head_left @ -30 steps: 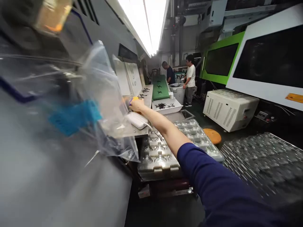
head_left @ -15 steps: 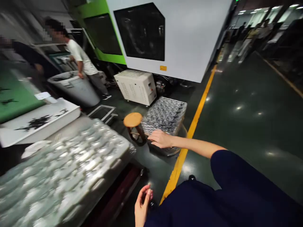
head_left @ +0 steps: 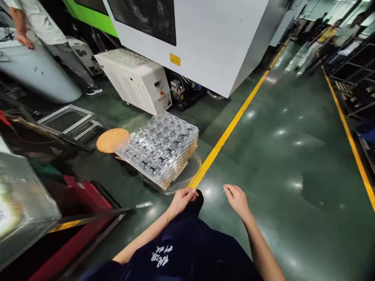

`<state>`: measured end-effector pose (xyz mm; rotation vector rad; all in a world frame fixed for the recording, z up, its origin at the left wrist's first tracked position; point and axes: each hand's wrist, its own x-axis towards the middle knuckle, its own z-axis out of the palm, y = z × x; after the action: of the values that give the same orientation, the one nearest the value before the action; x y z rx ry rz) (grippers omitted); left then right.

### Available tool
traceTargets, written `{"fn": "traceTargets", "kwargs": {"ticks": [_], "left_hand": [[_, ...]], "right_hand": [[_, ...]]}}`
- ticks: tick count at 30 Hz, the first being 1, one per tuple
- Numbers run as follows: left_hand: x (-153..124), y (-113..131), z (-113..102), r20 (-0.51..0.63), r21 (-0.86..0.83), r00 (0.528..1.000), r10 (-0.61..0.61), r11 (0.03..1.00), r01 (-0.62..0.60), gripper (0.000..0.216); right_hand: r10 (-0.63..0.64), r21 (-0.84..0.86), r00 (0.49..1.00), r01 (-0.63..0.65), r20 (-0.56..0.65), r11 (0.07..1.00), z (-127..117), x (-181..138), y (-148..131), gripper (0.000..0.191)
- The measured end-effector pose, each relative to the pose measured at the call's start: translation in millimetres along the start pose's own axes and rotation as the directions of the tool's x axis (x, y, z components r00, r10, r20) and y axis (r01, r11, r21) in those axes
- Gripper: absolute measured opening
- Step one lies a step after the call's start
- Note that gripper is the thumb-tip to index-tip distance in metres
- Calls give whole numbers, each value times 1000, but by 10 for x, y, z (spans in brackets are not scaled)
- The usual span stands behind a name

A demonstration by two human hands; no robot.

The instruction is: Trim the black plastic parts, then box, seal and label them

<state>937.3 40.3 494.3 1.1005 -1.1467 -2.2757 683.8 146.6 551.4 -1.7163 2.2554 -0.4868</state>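
My left hand is in front of my body, fingers curled in; whether anything is in them is hidden. It appears just short of the near corner of a stack of clear plastic trays with dark parts in their pockets. Over the green floor, right of the yellow line, hangs my right hand, its fingers loosely bent, thumb apart, nothing visible in it. The trays rest on a low base with loose clear film around its side.
Left of the trays are a round wooden stool and a metal frame. A white machine unit stands behind. Bottom left is a red cart beside a wrapped stack. A person stands by a grey bin.
The view has swung and come nearer the tray stack. My right hand has drawn back from in front of the trays to the right; my left hand has risen ahead of my body.
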Motion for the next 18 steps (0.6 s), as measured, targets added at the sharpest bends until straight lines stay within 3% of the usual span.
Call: {"fn": "traceTargets", "kwargs": {"ticks": [4, 6, 9, 13, 18], "left_hand": [[1144, 127, 192, -56, -22, 998, -16, 1000, 15, 62], [1804, 277, 305, -85, -36, 996, 6, 999, -9, 61], [2772, 652, 410, -143, -2, 987, 78, 997, -79, 53], [3675, 1292, 296, -310, 67, 936, 165, 986, -151, 46], [4280, 1879, -75, -562, 29, 818, 118, 992, -124, 41]], "right_hand": [[-46, -14, 998, 46, 41, 999, -34, 883, 764, 37], [-88, -46, 995, 90, 44, 995, -105, 1579, 1168, 41], [-185, -103, 980, 192, 73, 976, -247, 2887, 1641, 46], [-320, -101, 934, 338, 159, 936, -342, 4602, 1824, 50], [-413, -17, 865, 436, 285, 900, -78, 6248, 1767, 61]]}}
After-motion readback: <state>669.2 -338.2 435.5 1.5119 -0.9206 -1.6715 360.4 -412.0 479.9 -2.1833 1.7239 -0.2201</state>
